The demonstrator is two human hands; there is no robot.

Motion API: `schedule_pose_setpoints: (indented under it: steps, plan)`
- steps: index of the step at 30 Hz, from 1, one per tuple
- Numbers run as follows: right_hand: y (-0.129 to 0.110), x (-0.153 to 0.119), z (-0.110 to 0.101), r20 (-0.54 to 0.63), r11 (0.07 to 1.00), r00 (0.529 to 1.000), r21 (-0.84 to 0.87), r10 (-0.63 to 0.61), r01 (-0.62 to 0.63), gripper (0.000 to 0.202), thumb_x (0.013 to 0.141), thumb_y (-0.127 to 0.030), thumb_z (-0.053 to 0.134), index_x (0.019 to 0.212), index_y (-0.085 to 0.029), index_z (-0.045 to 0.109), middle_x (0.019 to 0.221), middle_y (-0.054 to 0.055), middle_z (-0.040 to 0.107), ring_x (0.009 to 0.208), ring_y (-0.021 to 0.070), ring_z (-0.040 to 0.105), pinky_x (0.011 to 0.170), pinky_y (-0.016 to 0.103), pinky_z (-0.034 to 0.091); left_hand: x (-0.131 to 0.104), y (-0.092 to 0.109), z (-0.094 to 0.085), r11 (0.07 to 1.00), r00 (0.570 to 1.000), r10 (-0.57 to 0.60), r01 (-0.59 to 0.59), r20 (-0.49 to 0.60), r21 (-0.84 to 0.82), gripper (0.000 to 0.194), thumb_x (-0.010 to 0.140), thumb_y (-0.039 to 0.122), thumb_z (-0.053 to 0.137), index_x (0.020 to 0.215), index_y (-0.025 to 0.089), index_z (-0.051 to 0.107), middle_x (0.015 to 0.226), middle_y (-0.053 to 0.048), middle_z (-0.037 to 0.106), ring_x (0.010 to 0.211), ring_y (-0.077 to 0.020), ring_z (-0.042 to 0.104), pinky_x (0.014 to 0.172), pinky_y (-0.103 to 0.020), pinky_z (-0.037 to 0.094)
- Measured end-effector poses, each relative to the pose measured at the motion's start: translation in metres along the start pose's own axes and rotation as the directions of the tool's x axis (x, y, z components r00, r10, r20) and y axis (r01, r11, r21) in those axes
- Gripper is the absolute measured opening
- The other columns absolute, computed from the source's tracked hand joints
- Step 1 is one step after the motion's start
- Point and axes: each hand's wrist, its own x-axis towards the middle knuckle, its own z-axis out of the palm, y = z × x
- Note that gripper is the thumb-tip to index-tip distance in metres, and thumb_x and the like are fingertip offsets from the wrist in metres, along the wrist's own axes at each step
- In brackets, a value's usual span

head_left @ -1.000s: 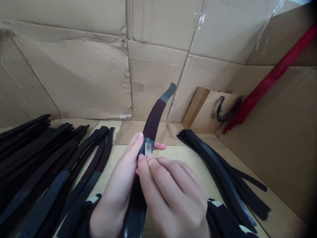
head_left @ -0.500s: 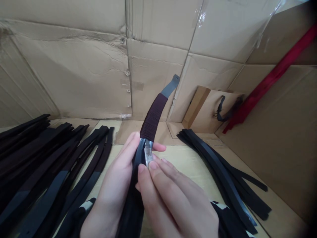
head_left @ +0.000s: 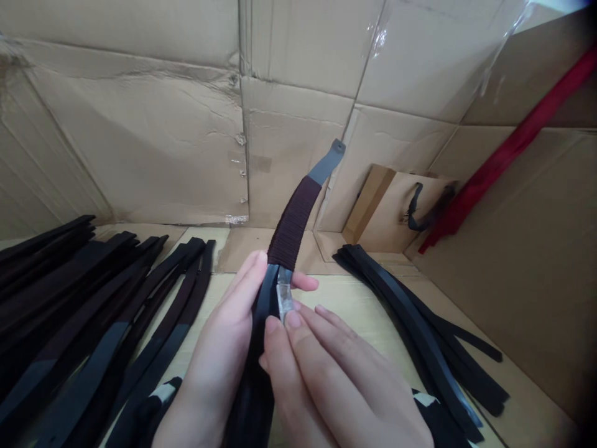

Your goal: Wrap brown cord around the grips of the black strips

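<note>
Cardboard walls point(head_left: 140, 130) stand behind your table point(head_left: 224, 295) and along its right side, creased and taped at the seams; the table's pale top shows between two sets of dark strips, with flat cardboard along its back edge. On your left, a broad heap of dark strips point(head_left: 93, 292) covers the table's left side, the far ends lying towards the back edge; several have grey-blue ends beside dark brown wrapped stretches. On your right, a smaller bunch of black strips point(head_left: 405, 305) starts near the back edge and fans out towards the near right corner; a long red strip point(head_left: 499, 155) slants down the right-hand wall, its lower end just beside a brown paper bag point(head_left: 401, 208) with a black handle, which leans near the back right corner.

Your right hand point(head_left: 336, 373) pinches between thumb and forefinger; your left hand point(head_left: 224, 336) is closed around a curved dark strip point(head_left: 293, 218), thumb along its left side, one fingertip showing past its right. That strip is above the middle of the table, tilted up and to the right, its ribbed brown wrapping ending below a bare grey tip; a small clear piece point(head_left: 284, 298) lies just under the wrapping, its lower end in the right hand's pinch.
</note>
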Motion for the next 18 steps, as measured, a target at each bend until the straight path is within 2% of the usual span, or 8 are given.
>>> schedule_pose_setpoints:
  steps: [2,5,10,15,16,18]
  plan:
    - [-0.001,-0.002,0.0,-0.001,1.0,1.0,0.0,0.006,-0.006,0.028,0.076,-0.019,0.072,0.104,-0.025,0.071,0.101,-0.001,0.074,0.085,0.0206,0.072,0.072,0.022,0.064,0.0,-0.001,0.0,0.992,0.999,0.035,-0.03,-0.034,0.122,0.043,0.092,0.04,0.041,0.072,0.015,0.069,0.05,-0.005,0.061,0.049,-0.0153,0.059,0.052,-0.025,0.048]
    - [-0.003,-0.001,-0.001,0.006,1.0,1.0,0.028,-0.002,0.002,0.027,0.08,-0.02,0.069,0.106,-0.023,0.07,0.104,-0.001,0.073,0.087,0.0194,0.072,0.069,0.019,0.063,0.001,-0.001,0.001,0.983,0.996,0.051,-0.038,-0.069,0.178,0.044,0.091,0.046,0.041,0.072,0.017,0.068,0.046,-0.003,0.058,0.045,-0.0151,0.056,0.047,-0.024,0.046]
    - [-0.004,0.002,-0.003,-0.056,0.996,0.996,0.064,0.07,-0.067,0.021,0.08,-0.02,0.068,0.1,-0.025,0.072,0.1,-0.003,0.074,0.084,0.0183,0.072,0.071,0.021,0.064,-0.003,-0.003,-0.002,0.993,0.998,-0.007,0.015,-0.062,0.119,0.043,0.089,0.049,0.043,0.076,0.018,0.07,0.05,-0.005,0.06,0.049,-0.0162,0.059,0.05,-0.025,0.048]
    - [0.0,0.004,-0.004,-0.02,0.998,0.999,0.055,-0.031,0.032,0.027,0.075,-0.02,0.073,0.102,-0.025,0.072,0.101,-0.002,0.074,0.084,0.0174,0.072,0.067,0.018,0.063,-0.006,-0.003,-0.004,0.997,0.997,-0.042,0.046,-0.059,0.064,0.04,0.089,0.047,0.045,0.078,0.018,0.071,0.053,-0.005,0.062,0.051,-0.0159,0.061,0.053,-0.025,0.05]
    - [-0.003,0.006,-0.002,-0.027,0.998,0.999,0.062,-0.019,0.02,0.024,0.076,-0.021,0.073,0.1,-0.026,0.072,0.099,-0.002,0.074,0.082,0.0165,0.072,0.067,0.018,0.062,-0.006,-0.002,-0.004,0.997,0.997,-0.042,0.046,-0.057,0.064,0.041,0.09,0.046,0.044,0.077,0.018,0.071,0.052,-0.005,0.062,0.051,-0.0158,0.061,0.052,-0.024,0.05]
    - [-0.017,0.013,0.005,-0.1,0.993,0.991,0.085,0.092,-0.084,0.012,0.08,-0.024,0.069,0.09,-0.026,0.074,0.092,-0.003,0.075,0.076,0.0148,0.072,0.07,0.02,0.062,-0.004,-0.001,-0.004,0.999,0.999,-0.03,0.031,-0.033,0.037,0.042,0.091,0.042,0.043,0.074,0.015,0.071,0.05,-0.006,0.062,0.048,-0.0162,0.06,0.05,-0.024,0.05]
